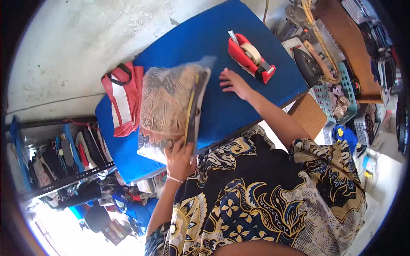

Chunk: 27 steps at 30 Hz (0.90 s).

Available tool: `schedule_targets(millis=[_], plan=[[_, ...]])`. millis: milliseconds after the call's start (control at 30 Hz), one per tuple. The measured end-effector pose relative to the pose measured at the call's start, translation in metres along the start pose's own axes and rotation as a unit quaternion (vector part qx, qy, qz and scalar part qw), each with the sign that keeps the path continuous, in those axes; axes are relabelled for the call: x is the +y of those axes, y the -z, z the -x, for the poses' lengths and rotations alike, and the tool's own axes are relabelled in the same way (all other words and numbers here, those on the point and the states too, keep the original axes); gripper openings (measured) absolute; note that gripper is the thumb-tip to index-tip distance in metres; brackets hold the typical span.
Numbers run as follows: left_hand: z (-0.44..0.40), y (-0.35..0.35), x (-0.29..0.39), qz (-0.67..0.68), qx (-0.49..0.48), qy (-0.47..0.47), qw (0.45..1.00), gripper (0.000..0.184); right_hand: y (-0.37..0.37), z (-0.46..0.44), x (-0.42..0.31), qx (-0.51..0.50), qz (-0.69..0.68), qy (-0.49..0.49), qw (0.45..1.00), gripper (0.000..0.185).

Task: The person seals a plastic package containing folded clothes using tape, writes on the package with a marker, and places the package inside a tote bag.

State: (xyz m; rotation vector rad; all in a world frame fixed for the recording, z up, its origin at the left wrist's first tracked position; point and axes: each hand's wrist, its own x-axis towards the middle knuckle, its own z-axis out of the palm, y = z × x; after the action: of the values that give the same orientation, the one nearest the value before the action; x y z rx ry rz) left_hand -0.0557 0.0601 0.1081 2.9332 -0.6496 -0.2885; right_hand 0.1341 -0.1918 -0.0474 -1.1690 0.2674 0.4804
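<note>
A clear plastic bag with folded patterned cloth (168, 106) lies on the blue-covered table (192, 34). My left hand (179, 160) rests on the bag's near edge, its fingers spread over the plastic. Out over the blue cover, right of the bag, my right hand (235, 84) is empty with its fingers apart. Close above that hand stands a red tape dispenser (239, 53) with a roll of tape and a pen in it. A red and white bag (124, 100) with a black handle lies against the left side of the plastic bag.
An iron (305, 62) stands beyond the table's right edge, near green baskets (348, 91) of cloth and a woven brown box (308, 116). At the left is a rack of folded clothes (64, 155). A wall (77, 51) borders the table's far left side.
</note>
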Motion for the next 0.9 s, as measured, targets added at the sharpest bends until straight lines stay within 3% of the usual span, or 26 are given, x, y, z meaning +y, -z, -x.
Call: schedule_targets(millis=[67,133,233,333,400,433,467,500,533,567,600,633,700,800,900], plan=[[-0.005,0.002,0.005,-0.013,-0.013,0.012,1.000,0.043,0.008,0.008,-0.010,-0.010,-0.014,0.001,1.000,0.065],[-0.040,0.018,0.020,0.025,0.083,-0.046,0.995,0.042,0.006,0.022,-0.017,-0.030,0.047,0.035,0.998,0.059],[-0.111,0.020,0.029,0.025,0.181,-0.096,0.979,0.041,0.014,0.028,0.011,-0.013,0.131,0.112,0.985,0.034],[-0.179,0.008,0.030,-0.012,0.167,-0.113,0.979,0.041,0.006,0.066,0.005,0.018,0.239,0.136,0.961,0.024],[-0.205,-0.017,0.029,-0.132,0.082,-0.115,0.981,0.048,0.007,0.078,0.022,0.063,0.234,0.188,0.952,0.023],[-0.214,-0.022,0.029,-0.133,0.080,-0.123,0.980,0.048,0.007,0.079,0.031,0.067,0.137,0.146,0.977,0.022],[-0.223,-0.028,0.026,-0.136,-0.011,-0.115,0.984,0.045,0.009,0.077,0.038,0.070,0.036,0.102,0.992,0.021],[-0.230,-0.030,0.025,-0.139,-0.100,-0.107,0.979,0.042,0.010,0.081,0.036,0.077,0.030,0.103,0.991,0.021],[-0.239,-0.027,0.028,-0.143,-0.104,-0.115,0.977,0.042,0.010,0.087,0.029,0.082,0.112,0.114,0.984,0.021],[-0.247,-0.024,0.030,-0.124,-0.220,-0.090,0.963,0.035,0.010,0.093,0.023,0.087,0.194,0.123,0.969,0.021],[-0.251,-0.022,0.032,-0.104,-0.333,-0.062,0.935,0.028,0.008,0.100,0.016,0.094,0.188,0.122,0.970,0.021],[-0.248,-0.033,0.025,-0.076,-0.249,-0.072,0.963,0.015,0.007,0.106,0.008,0.114,0.201,0.163,0.959,0.020],[-0.249,-0.041,0.019,-0.074,-0.245,-0.095,0.962,0.016,0.005,0.109,0.007,0.141,0.212,0.201,0.946,0.019],[-0.249,-0.036,0.023,-0.051,-0.245,-0.125,0.960,0.014,-0.002,0.116,0.017,0.090,0.367,0.354,0.855,0.024],[-0.246,-0.025,0.026,-0.026,-0.270,-0.147,0.951,0.013,0.001,0.133,0.024,0.066,0.486,0.305,0.817,0.026]])
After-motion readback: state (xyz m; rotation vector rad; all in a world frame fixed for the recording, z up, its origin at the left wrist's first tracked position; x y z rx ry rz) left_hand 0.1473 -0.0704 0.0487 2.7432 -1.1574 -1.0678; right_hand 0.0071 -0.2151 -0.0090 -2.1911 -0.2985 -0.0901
